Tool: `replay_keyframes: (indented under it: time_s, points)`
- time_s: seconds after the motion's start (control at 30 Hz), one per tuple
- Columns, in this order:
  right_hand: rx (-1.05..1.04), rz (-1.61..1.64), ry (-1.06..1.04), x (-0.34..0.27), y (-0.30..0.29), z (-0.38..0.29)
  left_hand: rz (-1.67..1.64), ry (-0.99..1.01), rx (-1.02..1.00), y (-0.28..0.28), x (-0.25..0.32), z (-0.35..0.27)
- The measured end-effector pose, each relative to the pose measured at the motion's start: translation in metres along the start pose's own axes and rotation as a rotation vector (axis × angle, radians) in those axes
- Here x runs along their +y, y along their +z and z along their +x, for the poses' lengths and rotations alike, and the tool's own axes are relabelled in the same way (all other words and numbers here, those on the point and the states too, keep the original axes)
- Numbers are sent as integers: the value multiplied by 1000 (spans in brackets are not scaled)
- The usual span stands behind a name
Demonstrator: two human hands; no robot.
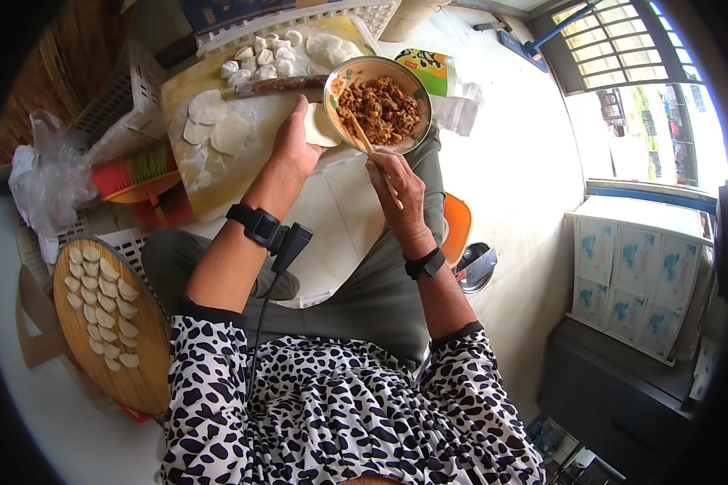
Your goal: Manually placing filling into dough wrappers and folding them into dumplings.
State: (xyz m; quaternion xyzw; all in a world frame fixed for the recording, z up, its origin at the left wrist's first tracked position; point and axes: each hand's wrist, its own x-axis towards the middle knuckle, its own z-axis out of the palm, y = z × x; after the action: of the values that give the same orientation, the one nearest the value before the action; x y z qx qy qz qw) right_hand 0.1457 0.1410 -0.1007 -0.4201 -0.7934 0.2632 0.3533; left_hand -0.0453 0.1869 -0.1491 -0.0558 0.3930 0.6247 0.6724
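A round dough wrapper lies across the fingers of my left hand, close against the bowl's left side. My right hand grips wooden chopsticks, whose tips reach into the chopped brown filling. That filling sits in a green-rimmed bowl. Behind my left hand a dark rolling pin rests on the floured board, its right end hidden by the bowl. Several flat wrappers lie at the board's left, and small dough pieces are grouped beyond the pin.
A round wooden board with several folded dumplings stands at the lower left. Beside it are a plastic bag and an orange dustpan. A green-and-orange package lies behind the bowl. An orange container stands past my right knee.
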Motion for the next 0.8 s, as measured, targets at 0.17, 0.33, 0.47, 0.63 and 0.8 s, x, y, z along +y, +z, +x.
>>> replay_keyframes:
  time_s: [0.17,0.33,0.47,0.63,0.8]
  points:
    - [49,67,-23,-1,9,-4,20,-39,-34,-10,4,21]
    - [38,9,-102,-13,3,-7,21,-73,-61,-5,4,15]
    - [-12,-105,-263,-22,5,-8,-43,-72,-71,-2,8,5]
    - [-134,-157,-303,-26,16,-9,-118,-68,-97,-15,8,3]
    - [-261,-214,-328,-27,13,-11,-246,-47,-5,-34,4,10]
